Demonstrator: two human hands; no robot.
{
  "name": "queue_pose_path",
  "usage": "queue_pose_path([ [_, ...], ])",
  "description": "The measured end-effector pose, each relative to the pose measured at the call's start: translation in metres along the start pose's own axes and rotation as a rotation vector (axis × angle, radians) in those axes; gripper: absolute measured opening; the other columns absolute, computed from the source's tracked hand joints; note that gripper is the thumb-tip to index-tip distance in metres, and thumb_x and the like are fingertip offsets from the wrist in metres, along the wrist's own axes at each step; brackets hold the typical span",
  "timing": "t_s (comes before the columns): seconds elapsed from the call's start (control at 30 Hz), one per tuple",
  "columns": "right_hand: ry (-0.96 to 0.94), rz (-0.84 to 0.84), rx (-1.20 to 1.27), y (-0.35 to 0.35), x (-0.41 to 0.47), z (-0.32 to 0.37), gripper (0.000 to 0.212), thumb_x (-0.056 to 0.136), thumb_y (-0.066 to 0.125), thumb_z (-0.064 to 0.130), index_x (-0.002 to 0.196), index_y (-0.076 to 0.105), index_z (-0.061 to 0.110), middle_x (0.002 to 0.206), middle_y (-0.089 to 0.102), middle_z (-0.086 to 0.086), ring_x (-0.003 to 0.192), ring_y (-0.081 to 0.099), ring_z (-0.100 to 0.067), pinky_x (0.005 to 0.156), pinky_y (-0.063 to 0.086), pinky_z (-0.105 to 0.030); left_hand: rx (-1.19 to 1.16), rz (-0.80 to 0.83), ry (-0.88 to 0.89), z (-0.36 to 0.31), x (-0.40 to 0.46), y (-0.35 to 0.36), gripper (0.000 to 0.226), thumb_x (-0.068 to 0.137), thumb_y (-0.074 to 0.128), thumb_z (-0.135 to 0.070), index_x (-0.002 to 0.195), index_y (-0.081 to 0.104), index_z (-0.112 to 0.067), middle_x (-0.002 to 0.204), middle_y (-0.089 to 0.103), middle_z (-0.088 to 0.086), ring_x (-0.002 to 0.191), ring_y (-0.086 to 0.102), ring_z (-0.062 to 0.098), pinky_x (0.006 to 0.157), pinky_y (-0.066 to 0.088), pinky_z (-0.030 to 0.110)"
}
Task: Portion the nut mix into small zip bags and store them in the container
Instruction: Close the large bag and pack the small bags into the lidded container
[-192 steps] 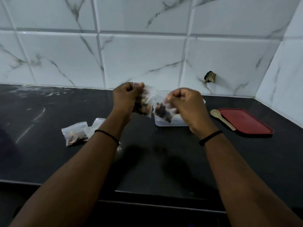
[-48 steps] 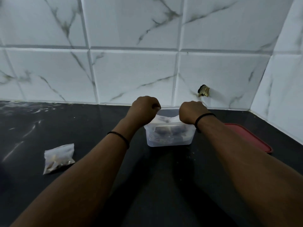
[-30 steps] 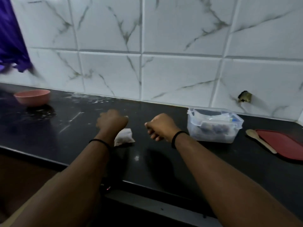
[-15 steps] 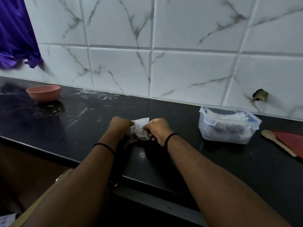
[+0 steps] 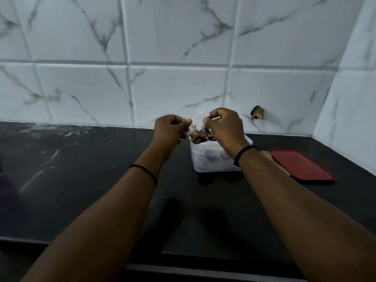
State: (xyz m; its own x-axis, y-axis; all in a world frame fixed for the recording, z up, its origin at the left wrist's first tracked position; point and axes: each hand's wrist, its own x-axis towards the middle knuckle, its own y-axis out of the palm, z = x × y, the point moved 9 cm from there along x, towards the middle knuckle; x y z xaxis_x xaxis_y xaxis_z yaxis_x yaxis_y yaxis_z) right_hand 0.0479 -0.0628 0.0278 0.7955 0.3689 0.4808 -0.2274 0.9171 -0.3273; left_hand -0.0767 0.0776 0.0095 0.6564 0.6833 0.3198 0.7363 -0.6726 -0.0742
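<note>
The last filled zip bag [image 5: 198, 133], half a second ago on the counter well left of the container [image 5: 211, 162], is now pinched at its top corners by left hand [image 5: 170, 131] and right hand [image 5: 224, 127] directly above it, so only stowing should remain.

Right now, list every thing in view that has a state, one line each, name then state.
zip bag: held up over the container, holds nut mix; seal unclear
left hand: pinches the bag's left edge
right hand: pinches the bag's right edge
container: open, lid off, bags inside
red lid: flat on the counter, right of the container
wooden spoon: on the counter, mostly hidden
</note>
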Motion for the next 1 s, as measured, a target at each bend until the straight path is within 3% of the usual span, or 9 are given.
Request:
queue_pose_path([
  [0.1, 0.007, -0.046, -0.054, -0.032, 0.022, -0.016, 0.014, 0.075, 0.07, 0.033, 0.075, 0.069, 0.02, 0.08, 0.074, 0.003, 0.081, 0.072, -0.022, 0.075, 0.06, -0.046, 0.124, 0.02, 0.025, -0.01, 0.024, 0.04, 0.021, 0.087, 0.076, -0.017, 0.071, 0.066, -0.007, 0.066, 0.068, 0.004, 0.049, 0.054, 0.011, 0.044, 0.041, 0.017],
  [0.17, 0.034, -0.032, -0.109, -0.042, 0.033, -0.029, 0.012, 0.079, 0.074, 0.026, 0.077, 0.07, 0.016, 0.079, 0.073, 0.001, 0.078, 0.071, -0.021, 0.074, 0.06, -0.044, 0.221, 0.051, 0.008, -0.006, 0.041, 0.061, 0.022, 0.085, 0.078, -0.017, 0.07, 0.066, -0.007, 0.064, 0.069, 0.004, 0.054, 0.057, 0.016, 0.051, 0.046, 0.023],
  [0.3, 0.099, 0.147, -0.359, -0.033, 0.048, -0.058, 0.023, 0.081, 0.079, 0.024, 0.074, 0.068, 0.005, 0.071, 0.07, -0.009, 0.072, 0.069, -0.026, 0.07, 0.059, -0.037, 0.615, 0.127, -0.017, 0.011, 0.064, 0.089, 0.025, 0.082, 0.079, -0.025, 0.08, 0.071, -0.001, 0.072, 0.074, 0.005, 0.065, 0.066, 0.021, 0.068, 0.057, 0.035],
  [0.43, 0.061, 0.292, -0.729, -0.014, 0.05, -0.068, 0.035, 0.081, 0.081, 0.025, 0.069, 0.052, 0.01, 0.069, 0.058, -0.004, 0.072, 0.06, -0.022, 0.056, 0.041, -0.027, 1.005, 0.16, 0.013, 0.022, 0.067, 0.101, 0.047, 0.075, 0.085, -0.037, 0.1, 0.056, -0.009, 0.087, 0.064, 0.001, 0.082, 0.061, 0.022, 0.07, 0.05, 0.034],
  [0.57, -0.089, 0.171, -0.893, -0.015, 0.054, -0.061, 0.04, 0.087, 0.072, 0.014, 0.066, 0.037, 0.016, 0.069, 0.045, -0.001, 0.07, 0.05, -0.021, 0.063, 0.039, -0.03, 1.048, 0.141, 0.08, 0.021, 0.07, 0.107, 0.037, 0.077, 0.084, -0.034, 0.098, 0.064, -0.011, 0.091, 0.066, 0.002, 0.089, 0.064, 0.023, 0.074, 0.055, 0.037],
  [0.7, -0.036, 0.301, -0.761, -0.002, 0.053, -0.071, 0.009, 0.089, 0.068, 0.016, 0.083, 0.068, 0.009, 0.086, 0.07, -0.009, 0.078, 0.065, -0.024, 0.071, 0.054, -0.031, 0.914, 0.035, 0.105, 0.017, 0.066, 0.097, 0.012, 0.085, 0.072, -0.024, 0.083, 0.07, -0.012, 0.081, 0.071, 0.001, 0.08, 0.066, 0.021, 0.063, 0.049, 0.029],
  [0.77, -0.013, 0.307, -0.644, -0.003, 0.052, -0.072, 0.013, 0.091, 0.062, 0.015, 0.087, 0.071, 0.007, 0.085, 0.072, -0.01, 0.08, 0.069, -0.025, 0.079, 0.059, -0.036, 0.89, -0.043, 0.151, 0.01, 0.059, 0.091, 0.013, 0.089, 0.066, -0.024, 0.084, 0.069, -0.013, 0.082, 0.069, -0.001, 0.078, 0.063, 0.021, 0.063, 0.045, 0.029],
  [0.9, -0.072, 0.1, -0.375, -0.04, 0.044, -0.055, 0.021, 0.091, 0.052, 0.013, 0.081, 0.069, 0.007, 0.076, 0.071, -0.007, 0.073, 0.07, -0.026, 0.07, 0.061, -0.045, 0.898, -0.096, 0.279, -0.013, 0.039, 0.101, 0.016, 0.093, 0.059, -0.027, 0.087, 0.068, -0.015, 0.085, 0.069, -0.001, 0.079, 0.062, 0.022, 0.067, 0.049, 0.031],
  [1.0, -0.139, -0.065, -0.333, -0.081, 0.028, -0.049, 0.02, 0.091, 0.053, 0.015, 0.081, 0.069, 0.009, 0.078, 0.071, -0.002, 0.074, 0.067, -0.019, 0.07, 0.056, -0.037, 0.887, -0.076, 0.404, -0.027, 0.016, 0.124, 0.019, 0.093, 0.059, -0.03, 0.087, 0.069, -0.015, 0.084, 0.069, 0.001, 0.08, 0.062, 0.024, 0.07, 0.05, 0.034],
])
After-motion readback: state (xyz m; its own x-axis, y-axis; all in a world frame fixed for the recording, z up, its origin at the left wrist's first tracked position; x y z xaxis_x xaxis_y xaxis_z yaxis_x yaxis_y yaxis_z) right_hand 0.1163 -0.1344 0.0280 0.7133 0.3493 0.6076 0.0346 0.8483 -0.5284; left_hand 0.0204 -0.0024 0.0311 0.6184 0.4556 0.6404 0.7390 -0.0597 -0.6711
